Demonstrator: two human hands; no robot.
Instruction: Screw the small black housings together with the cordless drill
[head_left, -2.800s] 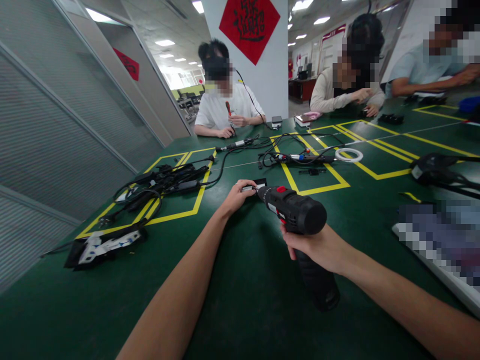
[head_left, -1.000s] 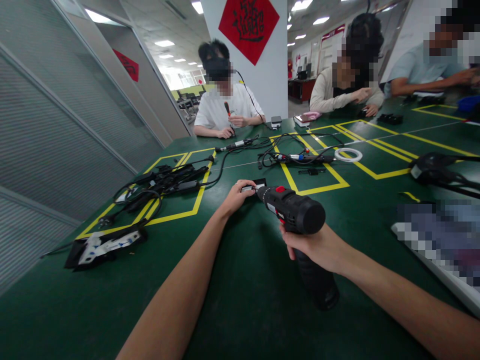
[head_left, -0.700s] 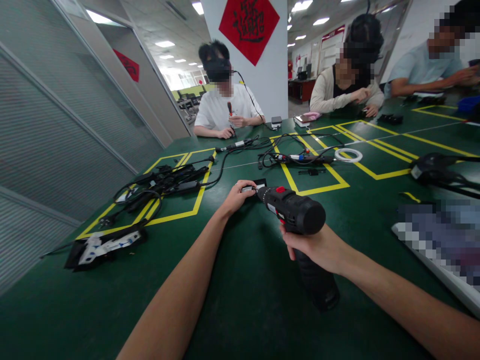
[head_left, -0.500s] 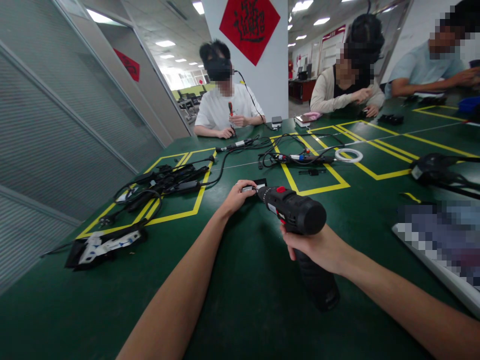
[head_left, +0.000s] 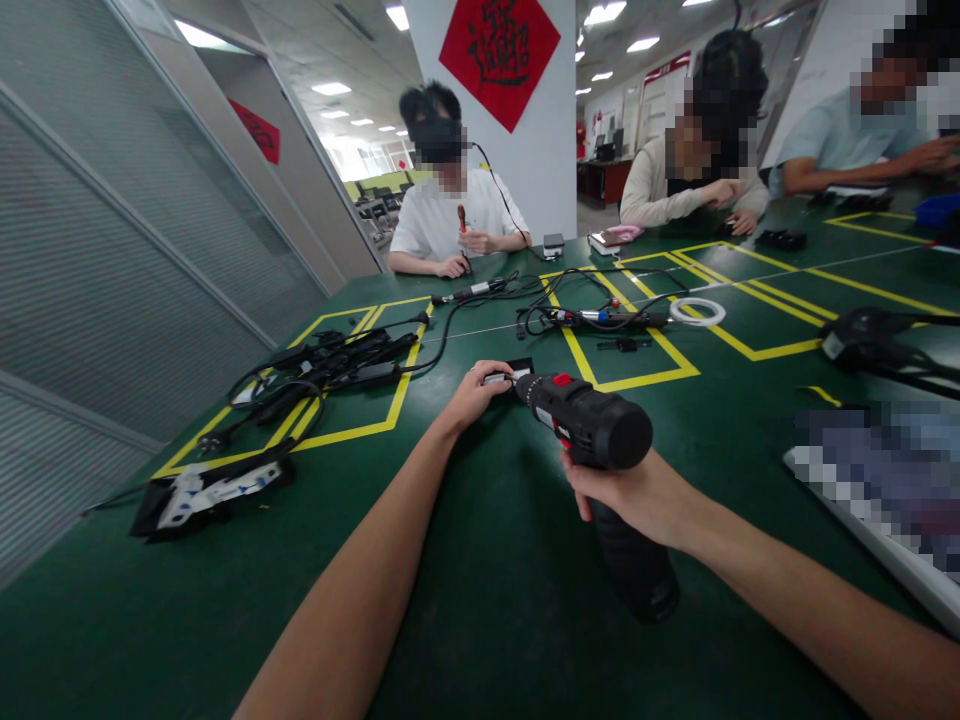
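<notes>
My right hand [head_left: 634, 495] grips the handle of a black cordless drill [head_left: 592, 430] with red buttons, its nose pointing away from me. The drill's tip meets a small black and silver part [head_left: 504, 374] lying on the green table [head_left: 487, 600]. My left hand [head_left: 471, 393] is stretched out and holds that small part down on the table with its fingers. The point of contact between drill tip and part is partly hidden by my fingers.
A heap of black cables and adapters [head_left: 330, 365] lies in a yellow-taped box at left. A black and white device [head_left: 202, 492] sits near the left edge. More cables and tools [head_left: 592, 315] and a white ring [head_left: 697, 310] lie further off. Three people sit at the far side.
Both my hands and the drill have stayed in place. Only the people at the far side have shifted slightly.
</notes>
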